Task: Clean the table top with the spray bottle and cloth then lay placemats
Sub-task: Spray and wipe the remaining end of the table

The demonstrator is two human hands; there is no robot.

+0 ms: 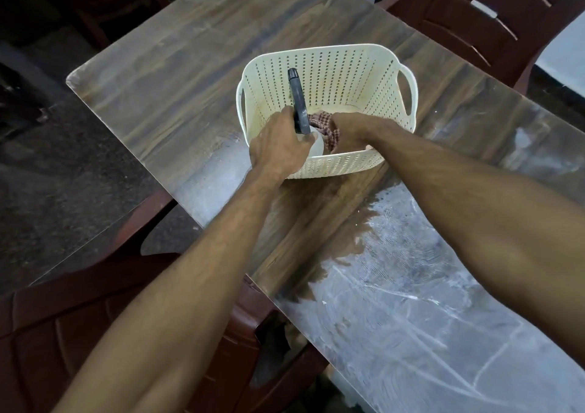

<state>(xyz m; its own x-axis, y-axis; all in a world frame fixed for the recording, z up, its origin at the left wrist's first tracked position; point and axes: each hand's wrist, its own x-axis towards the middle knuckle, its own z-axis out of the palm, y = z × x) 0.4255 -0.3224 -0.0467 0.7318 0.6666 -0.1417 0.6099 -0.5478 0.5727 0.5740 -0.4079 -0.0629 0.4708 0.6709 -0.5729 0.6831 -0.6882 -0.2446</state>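
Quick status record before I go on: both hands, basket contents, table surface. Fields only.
left hand: grips the spray bottle, its black head up
right hand: in the basket, gripping the checked cloth
basket: cream, perforated, standing on the table
table: wood-grain top; white smears on the near right part
placemats: none in view
chairs: dark red, around the table

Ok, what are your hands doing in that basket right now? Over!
Left hand grips spray bottle. Right hand holds checked cloth. Both inside white basket on table. Nothing blocking.
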